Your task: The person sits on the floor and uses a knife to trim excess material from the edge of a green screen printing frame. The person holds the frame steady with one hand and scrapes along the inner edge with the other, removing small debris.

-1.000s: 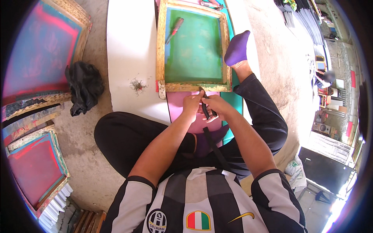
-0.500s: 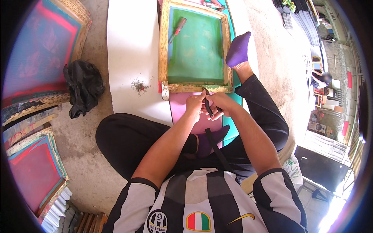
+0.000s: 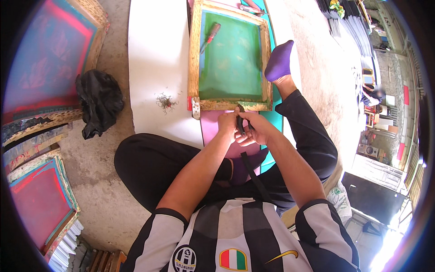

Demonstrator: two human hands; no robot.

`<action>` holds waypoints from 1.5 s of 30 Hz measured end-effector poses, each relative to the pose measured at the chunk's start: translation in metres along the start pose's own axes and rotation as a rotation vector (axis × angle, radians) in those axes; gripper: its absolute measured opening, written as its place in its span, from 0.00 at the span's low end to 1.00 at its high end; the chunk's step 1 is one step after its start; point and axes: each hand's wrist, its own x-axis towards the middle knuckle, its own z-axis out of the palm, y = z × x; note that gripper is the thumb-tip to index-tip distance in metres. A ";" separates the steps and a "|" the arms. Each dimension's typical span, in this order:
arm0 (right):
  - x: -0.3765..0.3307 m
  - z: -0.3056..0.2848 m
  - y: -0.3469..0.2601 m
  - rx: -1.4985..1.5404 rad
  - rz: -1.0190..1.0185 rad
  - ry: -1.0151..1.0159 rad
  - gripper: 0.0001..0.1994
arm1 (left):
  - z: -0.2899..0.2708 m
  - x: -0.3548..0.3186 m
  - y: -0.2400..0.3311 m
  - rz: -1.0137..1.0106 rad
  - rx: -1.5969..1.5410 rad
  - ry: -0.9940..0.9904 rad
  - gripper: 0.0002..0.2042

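Observation:
A wooden screen-printing frame (image 3: 194, 59) with green mesh (image 3: 235, 68) lies flat in front of me. At its near edge, my right hand (image 3: 259, 128) is closed around dark-handled pliers (image 3: 240, 121). The tips of the pliers meet the frame's near wooden bar, though the jaws are too small to make out. My left hand (image 3: 228, 123) is closed too, its thumb and fingers pressed against the same pliers from the left. A screwdriver (image 3: 211, 37) with a grey and red handle rests on the mesh's upper left.
Left of the frame, a small heap of thin wire bits (image 3: 166, 102) lies on the white board (image 3: 154, 54). A black plastic bag (image 3: 100, 102) and more printing frames (image 3: 43, 192) stand farther left. Another tool (image 3: 252, 9) lies beyond the frame. My purple-socked foot (image 3: 278, 61) is beside it.
The pliers' handles have come closer together and my right fingers have curled in beneath them. Both hands stay at the frame's near edge. The whole view has shifted slightly.

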 end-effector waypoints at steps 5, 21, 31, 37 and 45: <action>0.006 -0.003 -0.009 0.023 0.007 -0.023 0.21 | 0.001 0.008 -0.002 0.048 0.047 0.002 0.13; 0.019 0.014 0.011 -0.178 -0.080 0.201 0.01 | 0.002 0.012 0.014 0.214 0.462 -0.107 0.15; 0.053 0.027 0.052 -0.235 -0.386 0.379 0.09 | -0.024 0.043 -0.008 0.305 0.533 -0.090 0.16; 0.072 0.033 0.074 -0.368 -0.641 0.502 0.14 | -0.022 0.028 -0.007 0.389 0.461 -0.121 0.14; 0.080 0.009 0.095 -0.500 -0.772 0.528 0.17 | -0.027 0.015 0.007 0.246 0.712 -0.258 0.13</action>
